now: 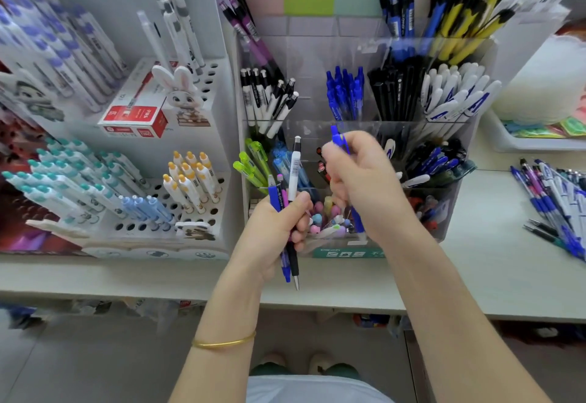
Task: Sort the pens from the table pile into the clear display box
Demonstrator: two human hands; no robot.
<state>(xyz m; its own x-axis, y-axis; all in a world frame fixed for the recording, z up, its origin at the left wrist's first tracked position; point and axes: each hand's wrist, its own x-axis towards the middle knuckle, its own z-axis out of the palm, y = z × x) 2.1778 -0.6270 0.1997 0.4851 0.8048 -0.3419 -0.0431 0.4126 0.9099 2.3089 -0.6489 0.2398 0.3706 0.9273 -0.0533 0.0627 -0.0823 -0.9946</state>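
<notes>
Left hand (pixel 279 221) grips several pens (pixel 293 168); right hand (pixel 358 180) grips a blue pen (pixel 339 139) before the box (pixel 444 212). Light, stiff, slick: likely best pinched mid-barrel. Pile (pixel 558 199) lies at table's (pixel 475 260) right edge.

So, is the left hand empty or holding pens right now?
Holding. The left hand grips a bunch of pens, blue, pink and white, upright in front of the clear box.

Blue pen (pixel 341 142); white barcoded pen (pixel 295 168); clear box (pixel 317 53); bangle (pixel 222 343) seemingly gold
</notes>
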